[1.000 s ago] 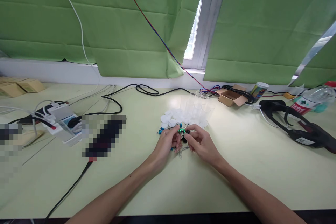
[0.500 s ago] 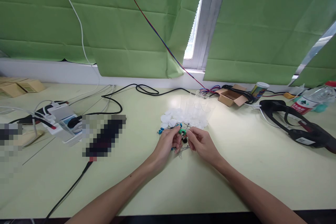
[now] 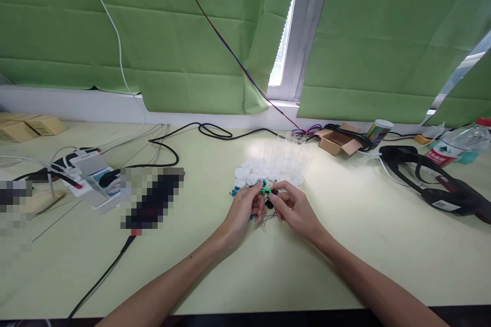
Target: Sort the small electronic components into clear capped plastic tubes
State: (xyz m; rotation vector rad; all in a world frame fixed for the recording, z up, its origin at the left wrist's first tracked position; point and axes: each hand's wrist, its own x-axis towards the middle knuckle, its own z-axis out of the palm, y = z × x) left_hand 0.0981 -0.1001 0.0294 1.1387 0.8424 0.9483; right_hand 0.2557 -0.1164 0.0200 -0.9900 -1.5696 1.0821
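My left hand (image 3: 245,209) is closed, its thumb and fingers pinching a small shiny green part (image 3: 266,190). Facing it, my right hand (image 3: 295,208) pinches a small black piece (image 3: 274,192) at the right end of the green part; whether the two are joined is too small to tell. Small blue components (image 3: 235,191) with thin wire legs lie by my left hand. Under the fingers sits a black round piece (image 3: 269,205) among thin leads (image 3: 264,222). White round discs (image 3: 252,179) and clear plastic tubes (image 3: 287,156) are just beyond both hands.
An open cardboard box (image 3: 333,142), a printed canister (image 3: 379,133), a black headset (image 3: 433,179) and a water bottle (image 3: 456,144) stand to the right. Left are a white power strip (image 3: 95,184), a blurred dark device (image 3: 153,202) and cables. Green blinds (image 3: 192,36) hang behind.
My right fingers have shifted slightly, and a small black piece now shows between them at the green part's right end. My left hand has hardly moved.
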